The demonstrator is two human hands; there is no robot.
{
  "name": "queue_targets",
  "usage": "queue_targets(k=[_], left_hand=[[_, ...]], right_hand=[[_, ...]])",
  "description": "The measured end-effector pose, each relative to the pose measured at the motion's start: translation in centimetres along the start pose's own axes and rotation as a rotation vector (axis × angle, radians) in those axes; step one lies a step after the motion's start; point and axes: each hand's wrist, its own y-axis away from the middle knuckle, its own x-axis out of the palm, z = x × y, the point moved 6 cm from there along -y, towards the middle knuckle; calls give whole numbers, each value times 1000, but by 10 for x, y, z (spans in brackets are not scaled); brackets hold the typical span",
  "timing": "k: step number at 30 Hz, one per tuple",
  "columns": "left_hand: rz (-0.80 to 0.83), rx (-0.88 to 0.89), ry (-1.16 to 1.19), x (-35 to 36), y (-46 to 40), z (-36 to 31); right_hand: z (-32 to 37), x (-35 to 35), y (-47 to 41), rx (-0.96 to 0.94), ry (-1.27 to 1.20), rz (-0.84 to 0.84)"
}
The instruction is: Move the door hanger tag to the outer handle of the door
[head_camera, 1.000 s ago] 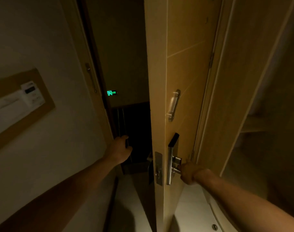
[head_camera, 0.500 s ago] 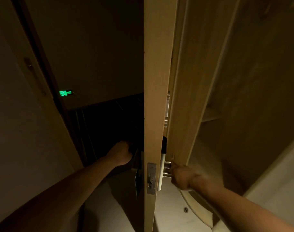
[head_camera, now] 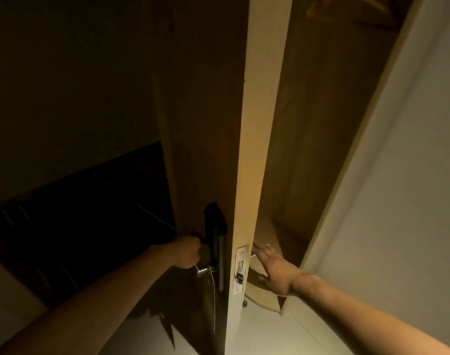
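Dim light fills a narrow entrance, with a dark corridor on the left and a pale wall (head_camera: 410, 175) on the right. Between them the wooden door (head_camera: 257, 124) stands open, and its light edge faces the camera, with the metal latch plate (head_camera: 240, 269) low on this edge. On the outer, shadowed side of the door, the left hand (head_camera: 186, 252) is closed around something just above the silver outer handle (head_camera: 204, 270), next to the black lock panel (head_camera: 216, 242). The door hanger tag (head_camera: 208, 298) hangs down as a dark flat shape at this handle; only its thin bright edge is clear, and I cannot tell if it is already on the handle or only held there. On the inner side, the right hand (head_camera: 276, 270) is flat, fingers straight and slightly apart, beside the door edge, holding nothing. Below is a light floor (head_camera: 270, 329).
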Motion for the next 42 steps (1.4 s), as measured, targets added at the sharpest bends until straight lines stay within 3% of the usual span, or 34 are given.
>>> queue_targets(k=[3, 9, 15, 24, 42], left_hand=[[8, 70, 12, 0, -12, -20], [52, 185, -68, 20, -31, -64], [-8, 259, -118, 30, -51, -101], [-34, 300, -144, 40, -71, -134], [-82, 351, -229, 54, -119, -183]], right_hand=[[-11, -7, 16, 81, -85, -28], [-29, -21, 41, 186, -493, -156], [-55, -43, 46, 250, -647, -298], [-99, -62, 26, 388, -737, -506], [-177, -82, -5, 473, -669, -469]])
